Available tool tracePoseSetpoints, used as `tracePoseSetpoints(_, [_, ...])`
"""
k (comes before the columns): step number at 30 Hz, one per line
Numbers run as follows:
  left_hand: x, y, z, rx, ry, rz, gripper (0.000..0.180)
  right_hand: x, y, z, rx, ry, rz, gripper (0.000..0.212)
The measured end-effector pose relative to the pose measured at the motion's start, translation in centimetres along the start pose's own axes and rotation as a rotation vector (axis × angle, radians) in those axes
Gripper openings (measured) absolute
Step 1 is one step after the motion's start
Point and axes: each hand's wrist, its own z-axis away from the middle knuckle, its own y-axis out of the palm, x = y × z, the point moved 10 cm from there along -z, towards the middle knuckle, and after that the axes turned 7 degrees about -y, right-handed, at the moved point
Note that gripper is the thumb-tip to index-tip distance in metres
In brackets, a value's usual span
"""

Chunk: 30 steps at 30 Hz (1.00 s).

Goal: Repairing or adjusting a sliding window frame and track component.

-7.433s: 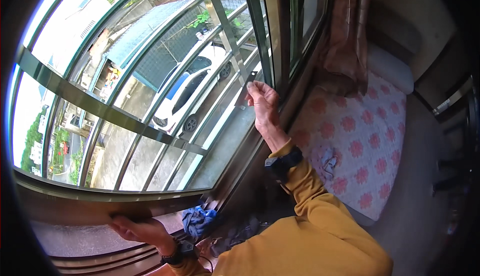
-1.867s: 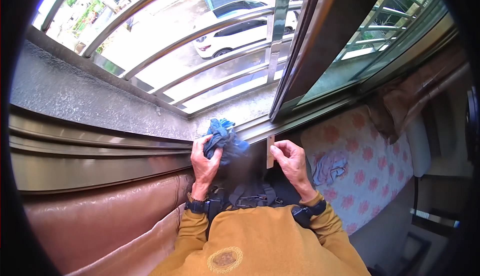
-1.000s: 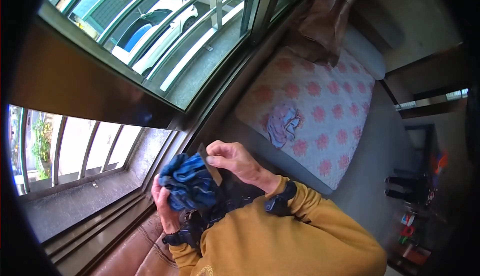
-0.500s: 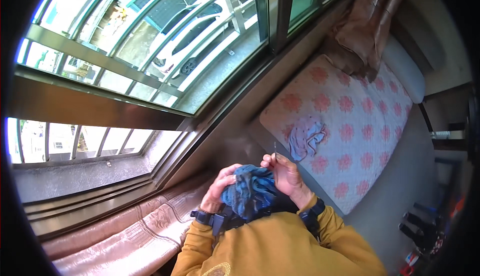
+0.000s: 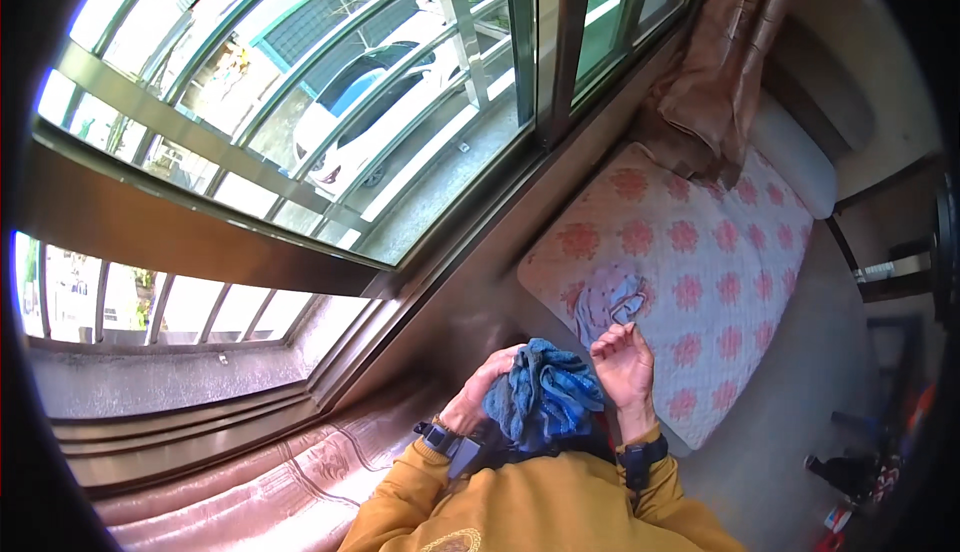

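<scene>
A bunched blue cloth (image 5: pixel 545 397) with a terry-like weave is gripped by my left hand (image 5: pixel 482 387), its fingers closed on the cloth's left side. My right hand (image 5: pixel 626 370) is raised just right of the cloth, apart from it. Its fingers are curled together with the thumb; whatever they pinch, if anything, is too small to make out. Just beyond those fingertips, a crumpled pale pink and bluish cloth (image 5: pixel 605 297) with small dots lies on the corner of a quilted mat (image 5: pixel 660 297).
A sliding window frame (image 5: pixel 430 282) runs diagonally at my left, with metal bars and a parked white car (image 5: pixel 385 102) outside. Brown curtains (image 5: pixel 715 82) hang at the far right end; more curtain (image 5: pixel 260 472) lies along the sill. Dark objects (image 5: pixel 850 472) lie at the lower right.
Both hands and the blue cloth have shifted right. My right hand has moved away from the cloth, and the thin object seen upright at its fingertips no longer shows clearly.
</scene>
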Motion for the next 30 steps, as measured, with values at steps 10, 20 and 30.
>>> tracePoseSetpoints(10, [1.4,-3.6,-2.4,0.114,-0.186,-0.221,0.039,1.3,-5.0,3.9,-0.184,-0.168,0.088,0.009])
tracePoseSetpoints(20, [3.3,-7.0,-5.0,-0.002,-0.417,-0.167,0.031,0.4,-9.2,6.0,-0.299,-0.198,0.074,0.011])
tracePoseSetpoints(30, [3.9,-3.5,-3.5,-0.092,-0.384,-0.196,0.035,2.6,-9.6,3.5,-0.298,-0.082,0.237,0.010])
